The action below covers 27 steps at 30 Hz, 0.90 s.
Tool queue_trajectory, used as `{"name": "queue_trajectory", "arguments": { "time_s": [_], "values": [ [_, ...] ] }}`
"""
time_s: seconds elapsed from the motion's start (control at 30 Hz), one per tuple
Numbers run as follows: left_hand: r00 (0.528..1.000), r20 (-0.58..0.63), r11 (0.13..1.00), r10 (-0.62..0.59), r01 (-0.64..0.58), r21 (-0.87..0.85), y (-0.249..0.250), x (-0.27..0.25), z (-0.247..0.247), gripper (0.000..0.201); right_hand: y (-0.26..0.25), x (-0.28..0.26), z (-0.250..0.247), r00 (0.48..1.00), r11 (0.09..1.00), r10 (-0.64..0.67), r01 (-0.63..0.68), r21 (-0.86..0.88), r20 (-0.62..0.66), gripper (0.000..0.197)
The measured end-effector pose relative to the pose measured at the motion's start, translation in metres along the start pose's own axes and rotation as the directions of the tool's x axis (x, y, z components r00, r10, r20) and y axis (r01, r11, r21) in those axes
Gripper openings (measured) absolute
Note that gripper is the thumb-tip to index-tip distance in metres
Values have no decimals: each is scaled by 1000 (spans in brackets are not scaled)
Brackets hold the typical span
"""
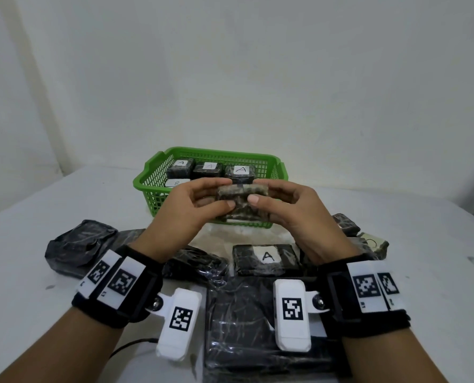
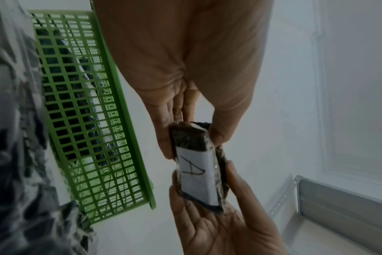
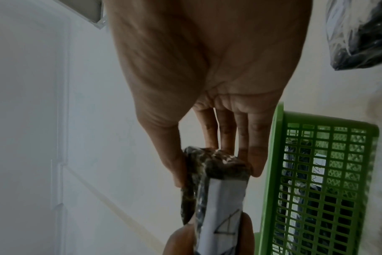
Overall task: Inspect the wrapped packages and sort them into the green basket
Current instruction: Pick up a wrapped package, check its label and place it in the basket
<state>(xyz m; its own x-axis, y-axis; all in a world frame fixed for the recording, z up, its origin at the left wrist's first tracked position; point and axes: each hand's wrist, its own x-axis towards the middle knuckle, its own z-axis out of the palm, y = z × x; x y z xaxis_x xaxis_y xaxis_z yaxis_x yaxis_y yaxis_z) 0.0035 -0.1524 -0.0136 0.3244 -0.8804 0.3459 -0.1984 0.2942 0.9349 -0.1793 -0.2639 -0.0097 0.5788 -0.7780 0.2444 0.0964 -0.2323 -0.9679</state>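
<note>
Package: a small wrapped package [image 1: 241,201] labelled A is held at frame centre — in front of the green basket [image 1: 158,186].
Left hand [image 1: 194,208]: pinched on its left end.
Right hand [image 1: 291,208]: pinched on its right end.
Basket: labelled packages [image 1: 209,170] are seen inside.

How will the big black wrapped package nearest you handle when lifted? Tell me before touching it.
The big black package looks flat and broad, so it probably won't roll or tip. Its glossy, wrinkled film suggests a slippery surface. It is the largest here, so likely heavier than the small package held by both hands.

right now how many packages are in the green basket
4 visible: three labelled A along the back of the green basket, at; one front-left. Hands may hide more.
</note>
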Motion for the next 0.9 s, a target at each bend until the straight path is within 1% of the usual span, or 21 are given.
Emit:
{"name": "queue_trajectory", "arguments": {
  "time_s": [0.07, 0.17, 0.23, 0.3, 0.33, 0.37, 0.43, 0.5, 0.6, 0.73, 0.8, 0.87, 0.9],
  "values": [
    [1000, -11, 1000, 4, -4, 6, -2, 0, 0, 38, -1, -2, 0, 1000, 999, -19, 19, -33, 6, 37],
    [1000, 12, 998, -13, 13, -60, -1, -1, 2, 40, -3, -2, -1, 999, 999, -32, 31, -26, -34, 36],
    [1000, -1, 998, -8, 8, -62, -1, -2, 3, 43, -2, -2, 0, 999, 1000, -25, 25, -16, -25, 42],
    [998, -56, 999, 11, -13, -38, -2, -1, 1, 39, 1, 0, 2, 1000, 1000, 2, -2, -14, 8, 56],
    [997, -75, 999, 13, -15, -34, -2, 0, 0, 38, 1, 0, 2, 1000, 1000, 11, -11, -18, 17, 58],
    [997, -75, 999, 11, -14, -43, -3, 0, -1, 38, 1, -1, 2, 1000, 1000, 10, -9, -24, 17, 55],
    [1000, -26, 997, -8, 5, -76, -3, 0, 0, 47, 0, -2, 1, 1000, 1000, -11, 11, -29, -6, 45],
    [1000, 21, 997, -15, 16, -78, -4, 0, 2, 53, -1, -3, 0, 999, 999, -33, 32, -28, -31, 43],
    [1000, 5, 999, 17, -17, -34, -5, 1, 1, 47, -2, -3, 1, 999, 998, -51, 50, -33, -15, 44],
    [999, 18, 999, 39, -39, 2, -2, 0, -2, 46, -3, -3, 1, 996, 995, -88, 88, -36, -4, 47],
    [997, -8, 996, 81, -81, 47, -2, -1, -4, 46, -3, -3, 1, 997, 997, -68, 70, -32, 39, 54],
    [993, -22, 990, 120, -117, 83, -3, 0, -6, 48, -3, -4, 3, 996, 1000, -11, 12, -15, 94, 61],
    [991, -18, 988, 131, -129, 86, -4, 0, -7, 49, -3, -4, 4, 994, 999, 27, -30, 24, 110, 65]
  ]
}}
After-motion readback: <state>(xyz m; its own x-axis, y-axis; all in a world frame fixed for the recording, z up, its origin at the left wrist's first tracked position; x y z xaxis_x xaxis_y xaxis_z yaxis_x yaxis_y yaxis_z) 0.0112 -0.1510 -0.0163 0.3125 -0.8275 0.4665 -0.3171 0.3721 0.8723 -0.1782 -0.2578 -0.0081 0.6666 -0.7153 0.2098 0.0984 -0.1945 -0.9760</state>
